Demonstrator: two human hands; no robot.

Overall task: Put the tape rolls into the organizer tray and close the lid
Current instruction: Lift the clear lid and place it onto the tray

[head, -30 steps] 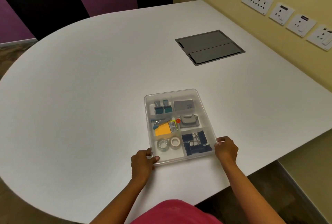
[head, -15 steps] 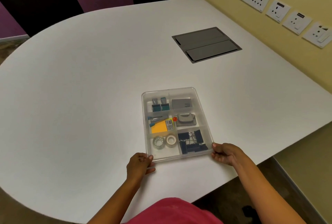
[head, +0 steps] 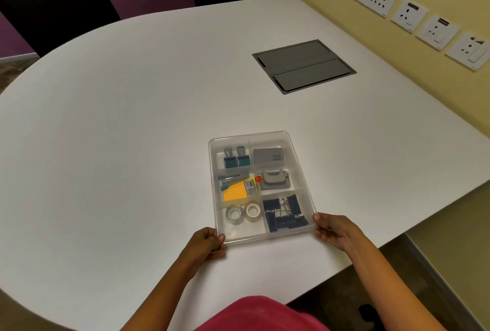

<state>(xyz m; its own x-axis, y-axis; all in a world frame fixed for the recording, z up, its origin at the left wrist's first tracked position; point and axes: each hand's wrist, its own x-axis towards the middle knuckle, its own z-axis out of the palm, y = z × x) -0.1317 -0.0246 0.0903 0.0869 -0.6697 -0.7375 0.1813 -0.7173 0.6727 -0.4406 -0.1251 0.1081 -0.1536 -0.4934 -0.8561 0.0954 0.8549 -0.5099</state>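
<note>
A clear plastic organizer tray point(head: 299, 155) lies on the white table, its clear lid resting on top. Two tape rolls sit side by side in the near left compartment: a transparent roll point(head: 234, 214) and a white roll point(head: 253, 211). My left hand point(head: 205, 244) grips the tray's near left corner, thumb on the rim. My right hand point(head: 332, 230) grips the near right corner. Other compartments hold teal clips, a grey box, a stapler, an orange pad, a punch and dark blue binder clips.
A grey flip-lid cable box point(head: 303, 65) is set into the table at the far right. Wall sockets point(head: 409, 15) line the yellow wall on the right. The table's edge runs just behind my right wrist.
Both hands slid from the tray's sides down to its near corners. The tray has kept its place on the table.
</note>
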